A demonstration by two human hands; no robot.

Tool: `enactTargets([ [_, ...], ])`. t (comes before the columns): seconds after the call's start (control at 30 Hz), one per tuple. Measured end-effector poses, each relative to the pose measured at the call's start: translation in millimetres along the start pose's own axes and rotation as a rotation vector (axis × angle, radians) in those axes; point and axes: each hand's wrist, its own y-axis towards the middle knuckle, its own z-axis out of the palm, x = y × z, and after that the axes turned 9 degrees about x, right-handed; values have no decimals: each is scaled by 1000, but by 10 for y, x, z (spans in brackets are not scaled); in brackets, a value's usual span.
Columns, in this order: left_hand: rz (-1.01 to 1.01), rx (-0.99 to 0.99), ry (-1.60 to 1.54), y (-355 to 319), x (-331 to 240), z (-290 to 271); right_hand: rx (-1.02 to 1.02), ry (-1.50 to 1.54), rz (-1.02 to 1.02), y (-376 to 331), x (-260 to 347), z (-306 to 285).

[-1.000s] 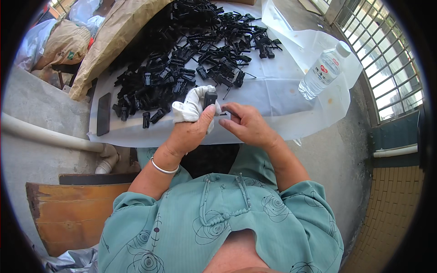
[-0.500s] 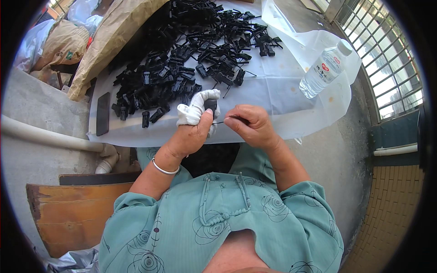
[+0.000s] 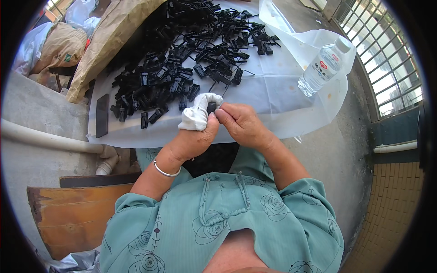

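Note:
My left hand (image 3: 199,139) is closed round a small black plastic part (image 3: 211,107), with a white cloth or partial glove (image 3: 195,119) covering its fingers. The thumb stays bare, and a silver bangle circles the wrist. Right up against it, my right hand (image 3: 243,123) is bare and closed, its thumb and fingertips meeting at the black part. Whatever the right fingers pinch is hidden. Beyond both hands, a large heap of black plastic parts (image 3: 177,68), some with thin stems, spreads over the table.
White plastic sheeting (image 3: 273,109) covers the table. A clear water bottle (image 3: 321,68) lies slanted in view at the right, and a dark flat phone-like slab (image 3: 102,115) is at the left edge. Brown paper (image 3: 107,43) borders the heap. A white pipe (image 3: 54,136) runs along the left.
My right hand has moved left and slightly up against the left hand. The thin black strand and dark piece seen at its fingers before are now hidden.

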Motion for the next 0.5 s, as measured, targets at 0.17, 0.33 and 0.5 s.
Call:
enactTargets([
  [0.17, 136, -68, 212, 42, 89, 16, -79, 35, 65, 63, -39, 103],
  [0.33, 183, -179, 628, 217, 188, -289, -172, -305, 49, 198, -211, -89],
  [0.5, 142, -368, 977, 265, 203, -438, -212, -819, 226, 393, -495, -222],
])
